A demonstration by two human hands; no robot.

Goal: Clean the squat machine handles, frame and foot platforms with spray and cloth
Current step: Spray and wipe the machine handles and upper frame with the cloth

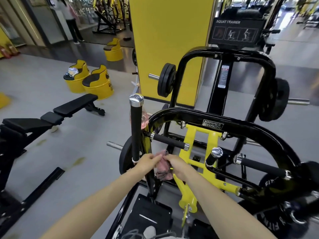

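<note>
The main risk lay in the cloth [163, 168] itself: it was bunched and hanging loose between the two hands, and a trailing edge could have snagged on the chrome collar at the foot of the upright handle [136, 128] or slipped down between the black frame [189, 116] and the yellow linkage [195, 152] if either pinch slackened while it was being refolded. A cloth folded badly would also have wiped only a narrow strip of the grip, leaving patches untouched. No spray bottle could be made out for certain; a blurred pink shape [144, 120] just behind the upright handle may have been one, but the view was too soft to say. The left hand [146, 162] had its fingers [155, 159] curled and pinching the cloth's upper left edge, just beside the base of the upright handle. The right hand [177, 167] pinched the other side, its fingers closed round the fabric, in front of the yellow linkage. The cloth sat between them, below the short horizontal handle [168, 140] and well above the foot platform [151, 213], touching nothing but the hands as far as could be judged.
</note>
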